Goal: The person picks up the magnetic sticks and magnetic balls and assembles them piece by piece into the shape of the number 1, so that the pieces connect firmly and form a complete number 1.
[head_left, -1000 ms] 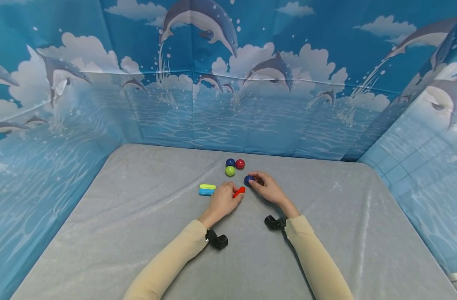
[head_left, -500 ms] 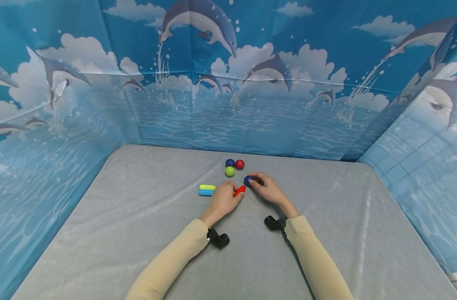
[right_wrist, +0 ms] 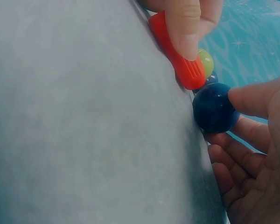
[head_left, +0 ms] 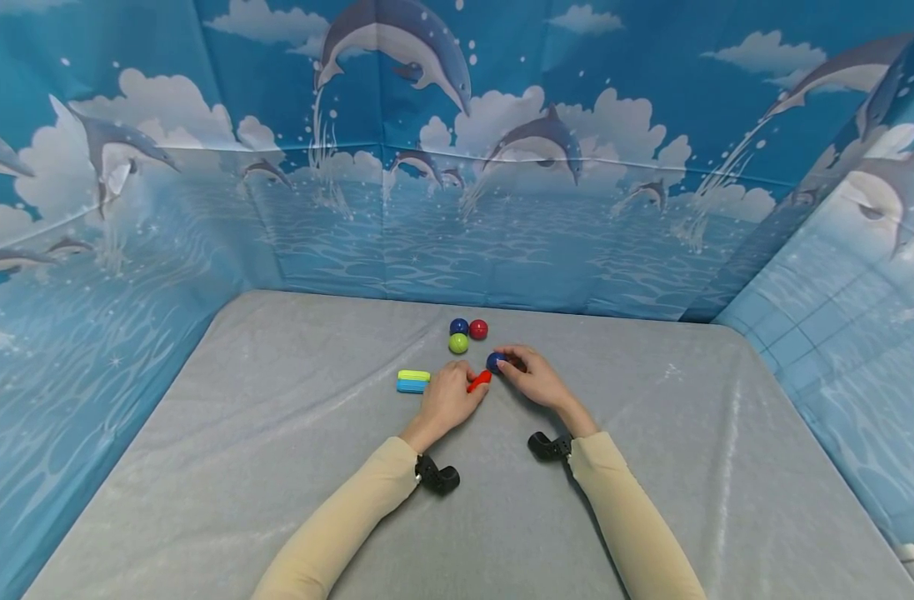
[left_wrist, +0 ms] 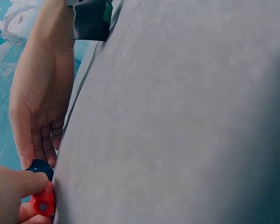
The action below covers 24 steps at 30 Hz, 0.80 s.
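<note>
The left hand (head_left: pixel 445 398) pinches a red stick (head_left: pixel 478 382) on the grey table (head_left: pixel 277 467). The right hand (head_left: pixel 535 379) holds a dark blue ball (head_left: pixel 495 361) in its fingertips, right beside the stick's end.

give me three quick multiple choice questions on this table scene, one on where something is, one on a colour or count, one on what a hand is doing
1. Where do the yellow and light blue bars lie?
A. left of the left hand
B. right of the right hand
C. behind the three balls

2. How many balls sit loose in the cluster beyond the hands?
A. one
B. three
C. five

3. What is the right hand doing?
A. lying flat and empty
B. holding a dark blue ball
C. gripping the green ball

Answers:
1. A, the head view shows them just left of the left hand.
2. B, dark blue, red and green.
3. B, its fingers pinch the dark blue ball, while the left hand holds a red stick.
</note>
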### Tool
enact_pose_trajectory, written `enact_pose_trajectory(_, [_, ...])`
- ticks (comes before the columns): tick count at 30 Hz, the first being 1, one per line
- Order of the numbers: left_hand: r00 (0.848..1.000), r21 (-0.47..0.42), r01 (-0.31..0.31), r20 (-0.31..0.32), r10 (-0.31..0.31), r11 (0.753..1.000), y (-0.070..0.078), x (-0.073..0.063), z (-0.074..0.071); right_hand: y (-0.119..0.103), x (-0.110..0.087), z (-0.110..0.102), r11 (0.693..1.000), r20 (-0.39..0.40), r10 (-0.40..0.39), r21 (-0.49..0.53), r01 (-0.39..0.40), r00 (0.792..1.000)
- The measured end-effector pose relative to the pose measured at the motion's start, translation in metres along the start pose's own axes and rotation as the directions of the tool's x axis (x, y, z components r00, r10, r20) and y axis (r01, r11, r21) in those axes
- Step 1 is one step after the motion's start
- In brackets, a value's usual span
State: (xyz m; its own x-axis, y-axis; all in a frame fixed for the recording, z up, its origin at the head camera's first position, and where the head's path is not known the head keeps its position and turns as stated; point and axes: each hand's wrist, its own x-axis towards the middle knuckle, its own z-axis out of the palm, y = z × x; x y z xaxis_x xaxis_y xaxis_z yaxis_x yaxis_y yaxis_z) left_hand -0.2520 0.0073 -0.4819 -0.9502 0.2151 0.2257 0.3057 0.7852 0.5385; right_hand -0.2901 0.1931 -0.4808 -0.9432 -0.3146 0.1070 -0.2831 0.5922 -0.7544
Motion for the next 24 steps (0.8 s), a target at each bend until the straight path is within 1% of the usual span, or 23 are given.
enact_pose_trajectory(8, [0.999, 0.025, -0.03, -0.026, 0.031, 0.999, -0.0005, 0.0015, 0.0018, -0.0002, -0.0002, 0.0, 1.0, 0.003, -0.005, 0.003, 0.005, 1.0])
enact_pose_trajectory(13, [0.999, 0.027, -0.026, -0.02, 0.026, 0.999, 0.0009, 0.0021, 0.0022, -0.0006, -0.0009, -0.0003, 1.0, 0.001, -0.009, 0.0, 0.009, 1.0])
enact_pose_trajectory(20, [0.999, 0.024, -0.022, -0.024, 0.023, 0.999, 0.0009, 0.0033, 0.003, -0.0006, -0.0019, -0.0003, 0.999, -0.003, -0.036, 0.002, 0.036, 0.999])
enact_pose_trajectory(24, [0.999, 0.023, -0.022, -0.026, 0.022, 1.0, 0.0002, 0.0039, 0.0039, 0.0006, -0.0016, 0.0001, 1.0, -0.003, -0.03, 0.0, 0.03, 1.0])
